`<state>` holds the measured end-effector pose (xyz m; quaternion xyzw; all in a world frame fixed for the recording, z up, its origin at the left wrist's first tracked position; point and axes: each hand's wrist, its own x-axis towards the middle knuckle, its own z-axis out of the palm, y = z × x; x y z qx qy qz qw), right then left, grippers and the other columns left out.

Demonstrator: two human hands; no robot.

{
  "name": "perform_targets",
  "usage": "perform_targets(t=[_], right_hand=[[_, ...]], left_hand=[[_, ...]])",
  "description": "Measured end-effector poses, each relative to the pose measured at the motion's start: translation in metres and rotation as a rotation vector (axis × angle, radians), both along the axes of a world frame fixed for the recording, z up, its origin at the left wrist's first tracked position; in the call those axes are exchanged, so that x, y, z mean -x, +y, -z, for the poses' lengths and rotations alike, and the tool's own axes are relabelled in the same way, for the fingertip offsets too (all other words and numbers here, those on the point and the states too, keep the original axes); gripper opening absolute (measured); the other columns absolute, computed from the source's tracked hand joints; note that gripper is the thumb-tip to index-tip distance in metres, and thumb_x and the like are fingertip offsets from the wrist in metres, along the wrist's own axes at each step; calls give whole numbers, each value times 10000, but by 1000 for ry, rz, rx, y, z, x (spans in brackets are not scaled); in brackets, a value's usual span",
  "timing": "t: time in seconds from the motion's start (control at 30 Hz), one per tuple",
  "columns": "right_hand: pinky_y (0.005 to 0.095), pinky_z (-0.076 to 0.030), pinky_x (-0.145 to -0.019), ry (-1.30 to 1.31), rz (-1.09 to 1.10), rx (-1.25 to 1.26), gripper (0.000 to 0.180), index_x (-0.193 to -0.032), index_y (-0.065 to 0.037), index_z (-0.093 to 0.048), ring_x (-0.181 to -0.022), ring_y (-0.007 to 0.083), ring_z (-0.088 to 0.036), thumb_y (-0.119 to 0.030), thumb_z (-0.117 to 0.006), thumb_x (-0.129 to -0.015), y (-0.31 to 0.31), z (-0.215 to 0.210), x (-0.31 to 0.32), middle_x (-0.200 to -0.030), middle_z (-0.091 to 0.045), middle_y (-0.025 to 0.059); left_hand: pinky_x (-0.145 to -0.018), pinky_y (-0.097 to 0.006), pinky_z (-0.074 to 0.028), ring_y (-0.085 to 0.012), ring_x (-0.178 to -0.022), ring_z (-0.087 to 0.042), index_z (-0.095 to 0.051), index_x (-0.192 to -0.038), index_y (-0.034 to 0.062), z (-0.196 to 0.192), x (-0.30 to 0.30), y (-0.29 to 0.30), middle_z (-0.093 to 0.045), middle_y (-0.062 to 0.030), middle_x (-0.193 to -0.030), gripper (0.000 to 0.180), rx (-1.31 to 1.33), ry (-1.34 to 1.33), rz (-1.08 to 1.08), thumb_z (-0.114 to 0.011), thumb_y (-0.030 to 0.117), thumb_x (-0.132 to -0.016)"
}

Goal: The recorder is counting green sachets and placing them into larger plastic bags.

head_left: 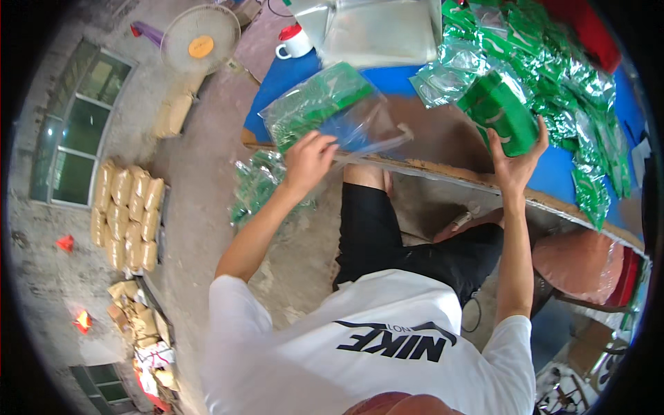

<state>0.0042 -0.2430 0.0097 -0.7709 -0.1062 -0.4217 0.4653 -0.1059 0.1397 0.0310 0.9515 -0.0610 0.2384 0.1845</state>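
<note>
My left hand [310,160] is closed on the near edge of a clear plastic bag [377,114]. A green band shows across the bag; whether it is printed on it or lies inside I cannot tell. To the right, my right hand [515,159] grips a folded green piece [499,104] with white marks, thumb on one side and fingers on the other. Its material is not clear from here. The bag and the green piece are apart, both above the front part of the blue-topped table [280,86]. A pile of green items in clear bags [546,55] lies just beyond my right hand.
A stack of clear plastic sheets or bags [380,34] lies at the table's back, beside a white mug with red [294,41]. More green packets [259,187] are low at the table's left. A fan [200,43] and stacked brown packages [128,218] stand further left.
</note>
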Motion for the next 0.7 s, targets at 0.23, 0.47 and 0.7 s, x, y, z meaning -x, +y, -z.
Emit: perform_targets(t=[0.23, 0.47, 0.7], right_hand=[[397, -436, -1025, 271, -222, -235, 899, -1455, 24, -333, -1179, 284, -552, -296, -835, -781, 3, -15, -7, -1305, -531, 172], [381, -535, -934, 1102, -974, -913, 580, -1326, -44, -536, -1045, 222, -654, -374, -723, -888, 36, -37, 2, -1208, -648, 103], [349, -540, -804, 1360, -1107, -173, 434, -1226, -125, -616, -949, 142, -640, -311, -719, -847, 49, -31, -48, -1098, -670, 28]], left_hand=[[-582, -321, -497, -191, -653, -652, -718, -1006, 13, 24, -59, -82, -684, -84, -725, 219, 261, 367, 4, -764, 131, -826], [-544, -247, -475, -79, -626, -591, -704, -959, -43, 10, -72, -94, -660, -22, -739, 162, 1104, 317, -24, -723, 93, -873], [-537, -315, -447, -136, -579, -554, -685, -928, 17, -35, -67, -100, -616, -41, -700, 103, 429, -106, -21, -718, 88, -860]])
